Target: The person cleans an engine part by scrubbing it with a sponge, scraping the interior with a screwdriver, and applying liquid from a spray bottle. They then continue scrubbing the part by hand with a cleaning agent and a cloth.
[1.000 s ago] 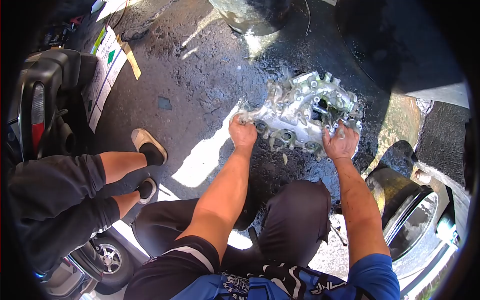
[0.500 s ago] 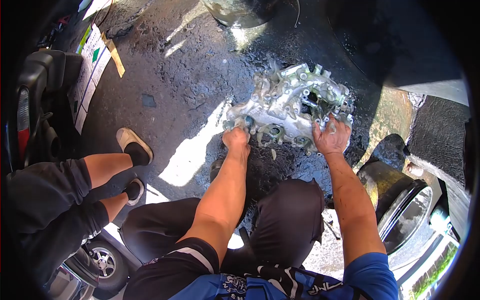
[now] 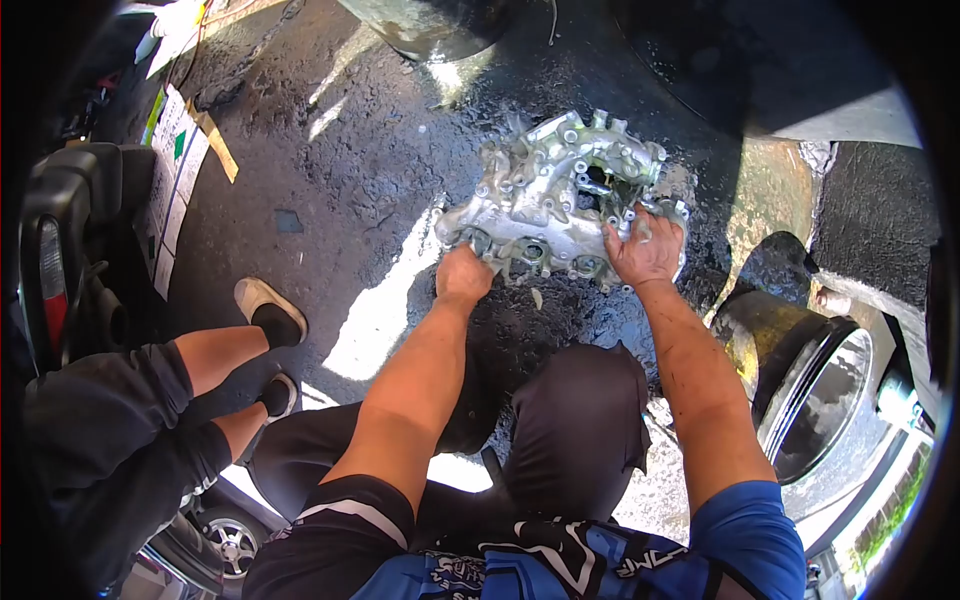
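A large wet, silvery aluminium engine casting (image 3: 555, 215), full of bolt bosses and round openings, lies on the dark, wet ground in front of my knees. My left hand (image 3: 465, 275) is closed at its near left edge, beside a round port; the fingertips are hidden by the metal. At the near right end, my right hand (image 3: 648, 248) grips the casting, thumb along the near side and fingers over the bosses. A dark opening shows just left of those right fingers.
Another person's legs (image 3: 225, 365) in slip-on shoes stand at the left. A dark bucket-like drum (image 3: 815, 390) lies tilted at the right. A large round container (image 3: 430, 25) stands at the far side. Printed sheets (image 3: 180, 180) and a car tail-light piece (image 3: 50, 270) are at the left.
The view has shifted a little. The casting and both hands appear slightly higher and further left. My left fingers have slipped further out of sight behind the casting's edge.
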Demonstrator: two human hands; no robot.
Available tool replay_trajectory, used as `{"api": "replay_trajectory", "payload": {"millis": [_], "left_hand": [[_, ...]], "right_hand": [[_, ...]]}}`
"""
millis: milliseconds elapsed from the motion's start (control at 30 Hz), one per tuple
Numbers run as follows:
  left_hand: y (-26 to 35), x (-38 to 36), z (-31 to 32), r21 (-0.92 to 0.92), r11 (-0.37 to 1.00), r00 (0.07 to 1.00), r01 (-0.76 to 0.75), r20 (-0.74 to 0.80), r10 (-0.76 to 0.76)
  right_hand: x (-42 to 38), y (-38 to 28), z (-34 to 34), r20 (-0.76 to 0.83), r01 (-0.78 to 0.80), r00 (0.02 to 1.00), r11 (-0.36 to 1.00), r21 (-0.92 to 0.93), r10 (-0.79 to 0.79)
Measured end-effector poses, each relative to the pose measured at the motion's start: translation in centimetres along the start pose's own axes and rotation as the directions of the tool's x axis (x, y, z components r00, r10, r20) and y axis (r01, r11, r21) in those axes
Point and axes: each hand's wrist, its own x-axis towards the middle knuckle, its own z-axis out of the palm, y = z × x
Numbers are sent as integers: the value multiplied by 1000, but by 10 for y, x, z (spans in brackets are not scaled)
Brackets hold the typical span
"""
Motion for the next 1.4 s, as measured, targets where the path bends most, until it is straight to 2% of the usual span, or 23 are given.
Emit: {"api": "replay_trajectory", "payload": {"millis": [100,233,267,400,467,500,533,600,633,700,833,933,1000,1067,1100,1133,1200,1233,1267,1300,1333,1367,1400], "left_hand": [[2,1,12,-126,991,989,-55,-143,37],[-3,-22,3,-572,793,966,-211,-247,79],[1,-21,7,-458,842,929,-284,-348,124],[22,3,28,-561,778,896,-281,-444,4],[38,-7,22,-255,844,768,-471,-590,250],[53,-19,9,-85,838,686,-539,-622,378],[70,-17,-5,-128,890,772,-437,-561,298],[108,13,-35,14,946,827,-325,-481,291],[118,22,-43,87,957,849,-276,-445,285],[110,29,-39,182,905,788,-385,-445,425],[46,27,-40,317,777,665,-545,-400,630],[37,28,-30,327,746,604,-581,-440,664],[78,19,-12,278,772,641,-572,-437,632],[122,21,4,292,642,528,-709,-384,758],[150,6,2,320,677,666,-663,-161,729],[166,3,16,321,689,702,-650,-94,706],[175,1,11,270,708,713,-653,-94,694],[174,-3,10,242,719,723,-652,-87,685],[165,-4,-3,250,690,720,-679,39,693],[155,-11,-20,241,687,715,-685,41,698],[144,-19,-38,235,677,703,-698,44,710],[132,-23,-53,229,664,690,-712,49,722],[116,-23,-67,274,724,749,-634,-18,662]], "right_hand": [[1,2,0,-6,-1,1000,1000,12,1],[-1,1,0,25,-27,999,999,45,26],[-1,2,0,21,-25,999,999,48,24],[0,1,-2,20,-27,999,999,47,26],[-2,3,0,-36,-2,999,998,69,4],[0,4,0,-5,-21,1000,998,63,21],[0,1,-1,35,-38,999,998,58,36],[1,-1,-9,115,-64,992,997,35,60],[-1,0,-7,99,-56,994,998,33,52],[0,2,-4,53,-37,998,999,37,35],[0,4,-6,40,-44,998,995,94,40],[-2,2,-9,67,-61,996,992,110,54],[0,4,-7,41,-40,999,993,109,35],[-1,5,-5,24,-42,999,993,112,40],[-1,4,-4,12,-41,999,993,115,40],[-2,3,-3,20,-43,999,993,114,41],[-1,6,-1,33,-44,999,994,104,40],[-4,7,1,-13,-29,999,991,129,31],[-4,8,3,-59,-11,998,988,156,21],[-7,10,7,-106,1,994,983,184,18],[-12,10,11,-292,87,956,974,209,-23],[-15,8,10,-370,141,928,962,234,-46],[-21,5,8,-445,194,893,948,253,-64]]}}
